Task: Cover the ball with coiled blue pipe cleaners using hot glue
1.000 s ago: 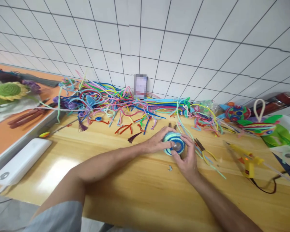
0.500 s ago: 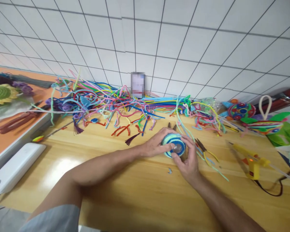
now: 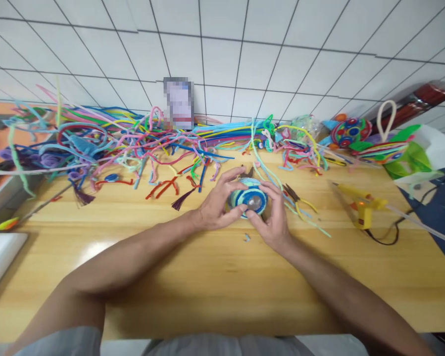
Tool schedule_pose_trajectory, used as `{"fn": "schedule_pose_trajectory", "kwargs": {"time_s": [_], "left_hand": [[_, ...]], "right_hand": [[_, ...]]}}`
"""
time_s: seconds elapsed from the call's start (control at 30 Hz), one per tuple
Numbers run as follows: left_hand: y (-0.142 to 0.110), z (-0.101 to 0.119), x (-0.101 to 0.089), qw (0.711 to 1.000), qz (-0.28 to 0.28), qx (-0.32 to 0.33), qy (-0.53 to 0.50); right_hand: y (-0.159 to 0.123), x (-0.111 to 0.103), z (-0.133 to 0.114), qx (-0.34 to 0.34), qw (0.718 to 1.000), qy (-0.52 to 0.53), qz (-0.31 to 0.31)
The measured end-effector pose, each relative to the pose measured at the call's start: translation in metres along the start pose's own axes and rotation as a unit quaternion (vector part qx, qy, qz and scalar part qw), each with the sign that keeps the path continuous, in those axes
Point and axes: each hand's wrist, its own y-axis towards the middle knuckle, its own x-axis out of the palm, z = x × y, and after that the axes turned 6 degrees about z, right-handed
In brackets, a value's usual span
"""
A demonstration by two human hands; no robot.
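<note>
A round piece wrapped in rings of blue and mint-green pipe cleaner [image 3: 249,197], with a clear domed centre, is held between both hands above the wooden table. My left hand [image 3: 222,200] grips its left side, thumb on the front near the dome. From the right, my right hand [image 3: 273,212] closes on the rim, its thumb at the lower edge. The underside is hidden. Yellow-handled pliers [image 3: 300,201] lie just right of my right hand, beside loose light-green pipe cleaners [image 3: 317,227]. A small blue scrap [image 3: 247,237] rests below the hands.
A tangled heap of coloured pipe cleaners [image 3: 133,133] runs along the tiled wall, where a phone-like blurred rectangle [image 3: 179,104] leans. A yellow glue gun [image 3: 363,202] with a lit orange light stands at right. Finished colourful ornaments [image 3: 350,132] sit at back right. A white box-like device [image 3: 1,257] is at left.
The view has shifted, so the table things appear further left and higher. Both hands still hold the round piece, which has tilted slightly, its clear dome still showing.
</note>
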Motion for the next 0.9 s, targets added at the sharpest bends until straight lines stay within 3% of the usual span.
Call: {"fn": "schedule_pose_trajectory", "kwargs": {"time_s": [0.13,0.9], "left_hand": [[0.0015,0.0047,0.0027,0.998,-0.011,0.048,0.042],[0.0041,-0.0017,-0.0004,0.987,-0.034,0.116,0.103]], "right_hand": [[0.0006,-0.0003,-0.0008,-0.005,1.000,-0.006,0.001],[0.0043,-0.0021,-0.0010,-0.013,1.000,0.001,-0.012]]}}
